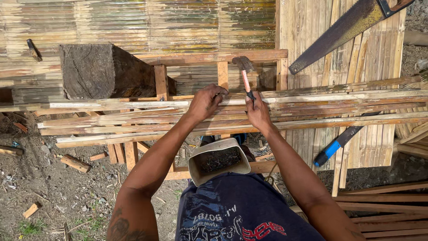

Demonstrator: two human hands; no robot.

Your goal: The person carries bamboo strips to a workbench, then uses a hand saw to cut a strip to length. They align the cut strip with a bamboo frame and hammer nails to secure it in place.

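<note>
My left hand [206, 101] presses down on a stack of long split bamboo slats [133, 117] lying across a wooden frame [209, 58], fingers curled at the top slat. My right hand [257, 111] grips a hammer [244, 71] by its reddish handle, head raised just above the slats, close beside the left fingers. Any nail under the fingers is too small to tell. A grey container of nails [218, 160] rests by my lap, below both hands.
A dark timber block [104, 71] sits on the frame at left. A rusty handsaw [345, 29] lies on bamboo panels at upper right, and a blue-handled tool [336, 146] lower right. Wood offcuts [76, 163] litter the dirt ground at left. More slats lie lower right [383, 209].
</note>
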